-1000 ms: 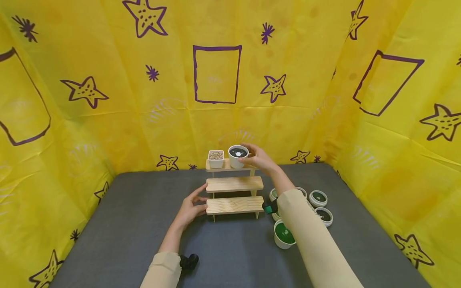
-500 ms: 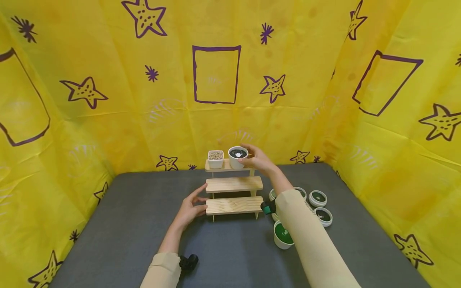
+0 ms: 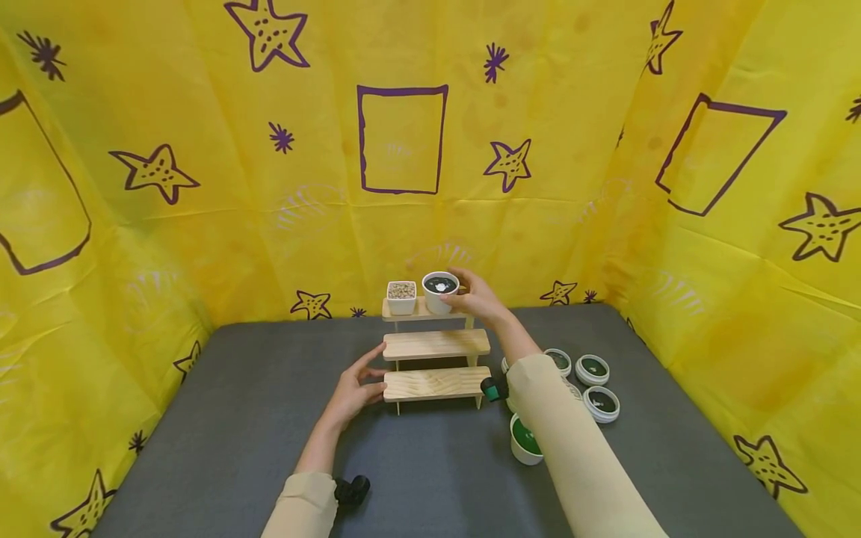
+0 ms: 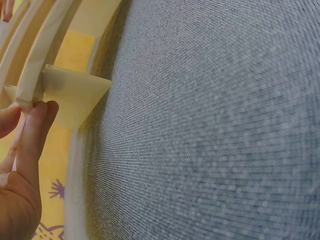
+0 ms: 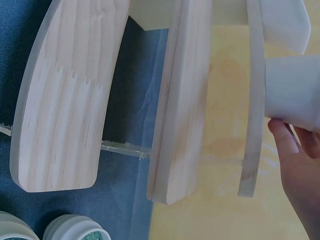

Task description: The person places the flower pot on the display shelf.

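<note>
A three-tier wooden stand stands on the grey cloth. At its left end my left hand pinches the corner of the lowest tier between thumb and fingers, plain in the left wrist view, where that tier rests on a pale support. My right hand grips a round white cup from its right side, over the top tier. Dark filling with a white spot shows inside the cup. Just left of it on the same tier sits a small square white pot of beige granules.
A white cup of green filling stands right of the stand, partly behind the right sleeve. Several low round tubs, including one with dark filling, lie farther right, some hidden by the forearm. Yellow printed cloth walls the table.
The round cup in my right hand has shifted slightly left, narrowing the gap to the square pot. My left hand keeps its place on the stand.
</note>
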`<state>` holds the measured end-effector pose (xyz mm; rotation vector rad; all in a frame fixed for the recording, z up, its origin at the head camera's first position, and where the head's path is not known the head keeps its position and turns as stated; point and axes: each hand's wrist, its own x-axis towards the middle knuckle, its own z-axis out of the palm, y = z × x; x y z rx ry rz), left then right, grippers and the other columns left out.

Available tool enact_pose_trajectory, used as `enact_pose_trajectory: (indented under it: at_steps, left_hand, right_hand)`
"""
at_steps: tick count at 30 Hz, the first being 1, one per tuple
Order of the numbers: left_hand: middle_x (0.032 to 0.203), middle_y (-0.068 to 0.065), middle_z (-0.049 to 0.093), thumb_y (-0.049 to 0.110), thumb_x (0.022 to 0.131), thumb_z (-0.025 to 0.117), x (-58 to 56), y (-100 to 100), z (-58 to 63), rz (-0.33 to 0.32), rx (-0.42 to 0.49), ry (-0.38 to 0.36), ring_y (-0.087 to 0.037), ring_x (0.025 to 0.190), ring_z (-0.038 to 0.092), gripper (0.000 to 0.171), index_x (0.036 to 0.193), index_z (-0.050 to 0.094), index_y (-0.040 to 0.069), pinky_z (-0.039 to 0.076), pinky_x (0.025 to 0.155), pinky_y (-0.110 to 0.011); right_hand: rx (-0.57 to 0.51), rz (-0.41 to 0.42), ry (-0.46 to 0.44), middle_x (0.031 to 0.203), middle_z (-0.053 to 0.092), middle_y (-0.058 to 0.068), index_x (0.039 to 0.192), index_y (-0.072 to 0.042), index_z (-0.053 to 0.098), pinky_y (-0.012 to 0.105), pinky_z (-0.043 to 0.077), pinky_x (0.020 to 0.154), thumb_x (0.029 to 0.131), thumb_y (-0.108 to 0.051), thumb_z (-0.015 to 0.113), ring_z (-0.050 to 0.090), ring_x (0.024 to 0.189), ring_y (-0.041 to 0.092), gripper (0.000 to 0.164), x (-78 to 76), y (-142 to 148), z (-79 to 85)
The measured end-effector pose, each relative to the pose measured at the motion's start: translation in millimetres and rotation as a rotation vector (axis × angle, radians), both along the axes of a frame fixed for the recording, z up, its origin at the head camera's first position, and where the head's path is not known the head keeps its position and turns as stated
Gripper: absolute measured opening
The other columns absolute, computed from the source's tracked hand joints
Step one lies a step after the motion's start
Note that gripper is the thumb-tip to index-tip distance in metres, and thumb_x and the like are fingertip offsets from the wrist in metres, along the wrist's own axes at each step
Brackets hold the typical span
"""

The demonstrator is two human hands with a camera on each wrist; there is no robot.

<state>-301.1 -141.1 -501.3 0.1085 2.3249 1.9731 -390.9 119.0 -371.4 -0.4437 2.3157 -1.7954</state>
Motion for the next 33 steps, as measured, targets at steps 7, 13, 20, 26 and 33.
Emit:
enact_pose_trajectory:
  at_steps: [7,13,20,26,33]
  left_hand:
    - [0.122,-0.028,0.064,-0.008,0.088,0.063,0.1,-0.4,-1.6,-0.001,0.004,0.004,-0.022,0.096,0.069,0.074,0.149,0.044,0.028,0.060,0.077,-0.033]
    - [0.122,-0.028,0.064,-0.008,0.088,0.063,-0.1,0.3,-0.6,-0.002,0.011,0.006,-0.021,0.094,0.069,0.074,0.150,0.044,0.028,0.060,0.076,-0.033]
    - [0.121,-0.028,0.064,-0.008,0.087,0.063,-0.8,0.7,0.1,0.006,0.010,-0.002,-0.020,0.093,0.069,0.074,0.149,0.045,0.028,0.060,0.076,-0.033]
    - [0.121,-0.028,0.064,-0.008,0.088,0.063,-0.9,-0.2,-0.2,0.003,0.003,0.005,-0.020,0.093,0.069,0.074,0.149,0.045,0.028,0.060,0.075,-0.033]
    - [0.121,-0.027,0.064,-0.009,0.087,0.063,-0.5,-0.5,-0.6,0.002,0.013,-0.001,-0.021,0.094,0.069,0.074,0.148,0.046,0.029,0.061,0.076,-0.034]
  right_hand:
    - [-0.014,-0.010,-0.012,0.154,0.036,0.021,0.156,-0.005,0.025,0.043,0.054,0.097,0.093,-0.005,0.062,0.047,0.134,0.041,0.073,-1.2,-1.8,-2.6]
    - [-0.017,-0.015,-0.004,0.155,0.036,0.021,0.155,-0.004,0.025,0.045,0.054,0.098,0.092,-0.005,0.062,0.047,0.135,0.042,0.073,0.8,-1.4,-1.3]
    - [-0.021,0.003,-0.002,0.156,0.033,0.023,0.156,-0.002,0.021,0.050,0.051,0.103,0.094,-0.005,0.061,0.045,0.136,0.044,0.074,3.3,-0.4,0.0]
    - [-0.012,-0.003,-0.007,0.156,0.033,0.021,0.156,-0.005,0.023,0.047,0.052,0.101,0.094,-0.007,0.062,0.046,0.135,0.042,0.074,3.6,-0.4,0.7]
    - [-0.009,-0.044,-0.026,0.159,0.032,0.019,0.156,-0.008,0.025,0.054,0.042,0.111,0.093,-0.015,0.065,0.039,0.142,0.040,0.075,5.8,5.4,2.8]
